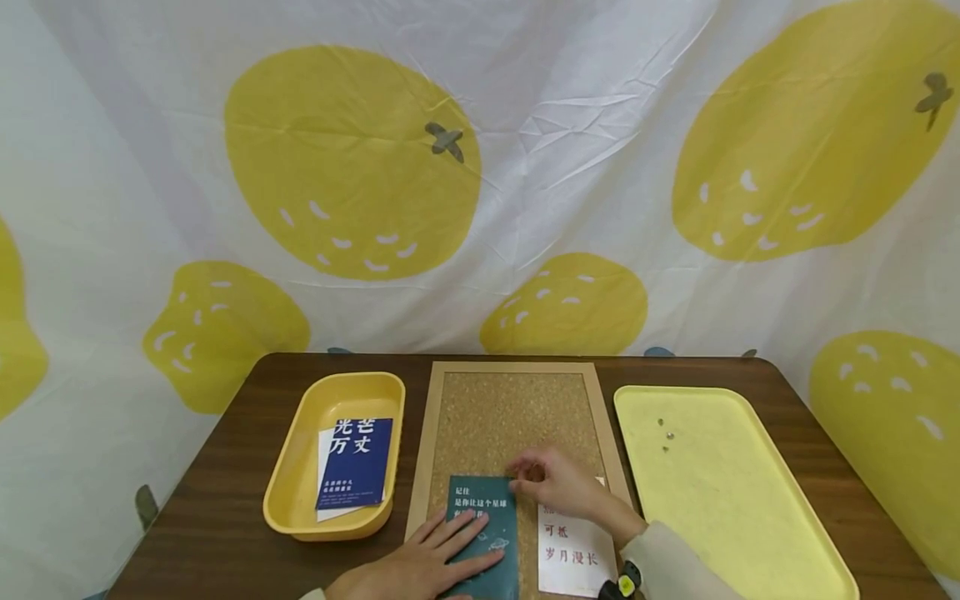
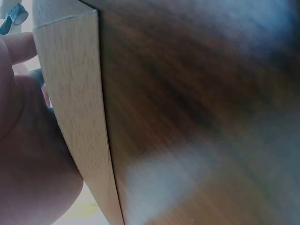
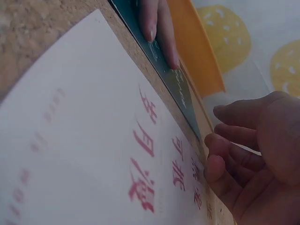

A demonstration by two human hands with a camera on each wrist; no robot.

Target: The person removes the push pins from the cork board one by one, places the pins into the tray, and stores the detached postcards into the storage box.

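Note:
A dark green card (image 1: 487, 493) with white writing lies on the cork board (image 1: 517, 417). My left hand (image 1: 423, 557) rests spread on this card, its fingers laid across the face. At the card's upper right corner is my right hand (image 1: 558, 482), thumb and fingertips bent close together. Whether a small thing is between those fingertips cannot be seen. Under the right wrist, to the right of the green card, lies a white card (image 3: 93, 122) with red characters. The left wrist view shows mostly the board's wooden frame (image 2: 75, 84) beside part of the hand.
Left of the board stands a yellow basin (image 1: 288, 500) holding a blue card (image 1: 356, 467) over a white one. To the right, a pale yellow tray (image 1: 735, 500) carries a few tiny metallic pieces (image 1: 670, 436). A lemon-patterned curtain (image 1: 570, 192) hangs behind the brown table (image 1: 217, 517).

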